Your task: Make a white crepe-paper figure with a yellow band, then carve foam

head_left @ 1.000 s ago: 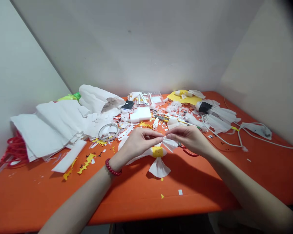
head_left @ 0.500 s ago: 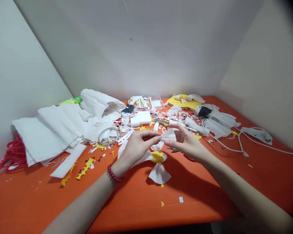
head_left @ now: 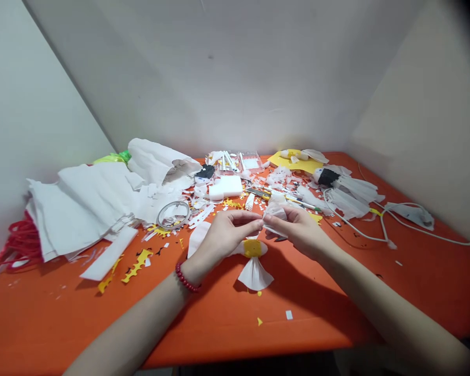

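Note:
Both of my hands meet over the middle of the orange table. My left hand, with a red bead bracelet at the wrist, pinches the upper white tissue flap of a small paper craft piece. That piece has fanned white paper and a yellow band round its middle. My right hand is curled round the same upper flap from the right and presses it together. The lower white fan rests on the table just below my hands.
A pile of white paper sheets lies at the left over red cord. A tape ring, yellow zigzag strips, scraps, a white block, finished white pieces and a white cable crowd the back and right.
My right hand has closed in on the upper tissue flap, which was spread out half a second ago and is now bunched between both hands. The piece has stayed in place.

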### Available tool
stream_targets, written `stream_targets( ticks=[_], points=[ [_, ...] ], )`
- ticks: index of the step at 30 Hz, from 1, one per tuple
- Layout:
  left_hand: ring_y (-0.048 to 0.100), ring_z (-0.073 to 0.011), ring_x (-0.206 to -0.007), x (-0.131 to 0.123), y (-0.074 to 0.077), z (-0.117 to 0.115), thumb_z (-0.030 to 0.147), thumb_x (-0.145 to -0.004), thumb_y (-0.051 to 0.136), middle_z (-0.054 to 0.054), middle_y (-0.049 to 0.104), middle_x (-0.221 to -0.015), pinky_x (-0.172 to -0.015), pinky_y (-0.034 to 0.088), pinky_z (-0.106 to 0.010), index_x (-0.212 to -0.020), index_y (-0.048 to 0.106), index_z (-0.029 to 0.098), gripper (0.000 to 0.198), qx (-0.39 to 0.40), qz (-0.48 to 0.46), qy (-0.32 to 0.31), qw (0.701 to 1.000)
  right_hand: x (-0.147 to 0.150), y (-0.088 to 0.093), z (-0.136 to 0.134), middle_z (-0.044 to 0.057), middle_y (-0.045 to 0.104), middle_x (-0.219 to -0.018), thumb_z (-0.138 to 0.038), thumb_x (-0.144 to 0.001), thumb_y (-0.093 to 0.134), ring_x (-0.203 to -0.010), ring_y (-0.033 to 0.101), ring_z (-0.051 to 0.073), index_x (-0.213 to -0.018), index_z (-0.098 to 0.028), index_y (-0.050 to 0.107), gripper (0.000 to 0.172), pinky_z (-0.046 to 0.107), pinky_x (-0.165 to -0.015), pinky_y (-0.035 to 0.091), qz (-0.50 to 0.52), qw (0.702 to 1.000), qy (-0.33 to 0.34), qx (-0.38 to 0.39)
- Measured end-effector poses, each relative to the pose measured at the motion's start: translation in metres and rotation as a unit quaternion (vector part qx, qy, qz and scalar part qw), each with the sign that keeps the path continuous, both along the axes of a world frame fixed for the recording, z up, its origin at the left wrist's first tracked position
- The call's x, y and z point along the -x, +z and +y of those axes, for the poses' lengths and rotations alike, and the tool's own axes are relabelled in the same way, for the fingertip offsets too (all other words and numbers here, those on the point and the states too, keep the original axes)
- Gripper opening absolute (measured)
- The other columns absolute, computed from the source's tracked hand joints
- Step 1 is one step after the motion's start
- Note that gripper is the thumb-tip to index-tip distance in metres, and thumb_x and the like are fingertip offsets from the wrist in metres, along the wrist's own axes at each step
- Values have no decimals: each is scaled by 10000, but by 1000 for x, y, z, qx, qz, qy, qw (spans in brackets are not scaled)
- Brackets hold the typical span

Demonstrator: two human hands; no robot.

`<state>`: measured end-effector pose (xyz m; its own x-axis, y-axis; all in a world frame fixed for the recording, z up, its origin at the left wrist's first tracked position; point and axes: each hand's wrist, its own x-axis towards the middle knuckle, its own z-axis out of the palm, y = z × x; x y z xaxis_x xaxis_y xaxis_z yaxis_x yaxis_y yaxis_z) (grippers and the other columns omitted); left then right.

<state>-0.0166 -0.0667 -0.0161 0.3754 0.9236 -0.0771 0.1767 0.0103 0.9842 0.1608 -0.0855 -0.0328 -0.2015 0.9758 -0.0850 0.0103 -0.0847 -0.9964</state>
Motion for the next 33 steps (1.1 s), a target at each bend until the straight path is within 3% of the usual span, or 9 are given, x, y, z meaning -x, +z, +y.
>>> stream_targets(
  ticks=[6,14,20,25,28,30,33],
  points=[
    [646,-169,-785,2,-6,1,274,-699,719,-74,720,-885,-715,507,-265,-891,709,140,234,5,-1,-9,1000,-3,-1,2,33,652,-740,-485,-736,648,-652,609,107,-821,-134,639,361,203,-572,450,-10,1000,5,5],
    [660,-171,-769,-4,-7,-3,237,-728,667,-54,721,-820,-705,513,-247,-797,706,140,125,-94,46,32,994,2,-1,-2,5,644,-748,-374,-665,737,-674,592,84,-799,-142,644,284,201,-647,467,46,998,5,44],
    [669,-186,-820,-7,-6,-6,250,-735,655,-64,733,-885,-731,519,-262,-866,719,144,181,-60,46,29,997,4,-2,-2,-9,616,-692,-385,-646,740,-648,567,82,-763,-145,643,283,201,-619,451,43,998,-25,43],
    [654,-194,-881,8,7,7,287,-775,602,-67,722,-958,-765,499,-282,-968,703,157,254,-78,119,-59,988,2,0,-1,-11,599,-646,-381,-651,731,-601,549,75,-686,-143,620,264,195,-590,453,21,998,-25,44],
    [636,-202,-893,20,17,25,327,-788,559,-60,704,-1001,-767,462,-276,-959,704,175,271,-154,234,-109,954,2,0,-1,-12,597,-645,-356,-631,741,-583,545,72,-680,-142,609,257,207,-601,477,38,996,-27,70],
    [616,-187,-721,26,20,35,372,-772,557,-36,709,-822,-624,421,-258,-857,721,186,262,-128,328,-171,920,2,0,-2,-4,601,-657,-352,-619,743,-588,549,78,-678,-137,609,260,231,-632,499,42,994,-13,99],
    [430,-132,-433,28,17,44,439,-704,609,5,561,-484,-466,276,-263,-587,680,173,299,-58,393,-208,894,3,-2,-4,5,611,-669,-344,-611,743,-599,558,91,-685,-139,618,251,261,-663,513,31,991,16,128]
  ],
)
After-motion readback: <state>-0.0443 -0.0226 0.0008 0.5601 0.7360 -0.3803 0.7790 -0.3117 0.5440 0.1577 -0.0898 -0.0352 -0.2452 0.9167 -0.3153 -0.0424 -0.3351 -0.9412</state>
